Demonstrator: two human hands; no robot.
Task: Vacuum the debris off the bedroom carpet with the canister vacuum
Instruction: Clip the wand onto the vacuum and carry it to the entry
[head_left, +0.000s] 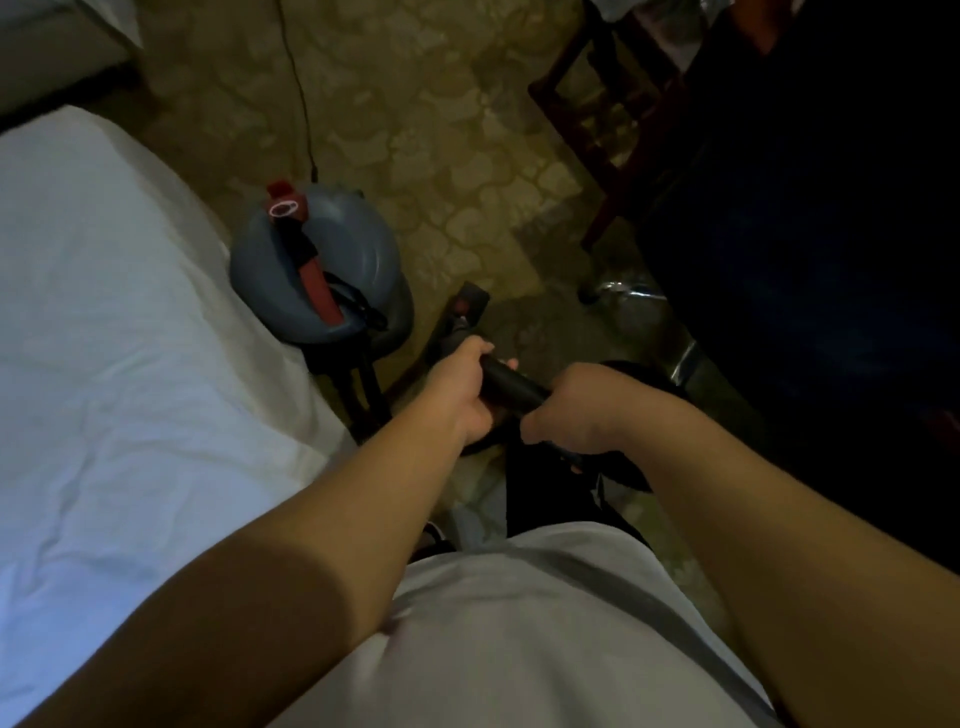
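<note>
while standing beside white bed (130, 312) at left of frame, facing patterned carpet (415, 130) at upper centre, with grey canister vacuum (317, 265) parked centre-left against bed. seemingly mid-sweep: clamping black wand (511, 387) at centre with left hand (462, 389) and right hand (571, 410), both curled round it. next, probably pushing nozzle (470, 304) forward across open carpet.

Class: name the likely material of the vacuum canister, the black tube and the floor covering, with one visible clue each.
Canister: probably moulded plastic, grey, smooth, with soft sheen.
Black tube: likely plastic, matte; the dim light leaves it open.
Floor covering: carpet, patterned and dull, without reflections.
</note>
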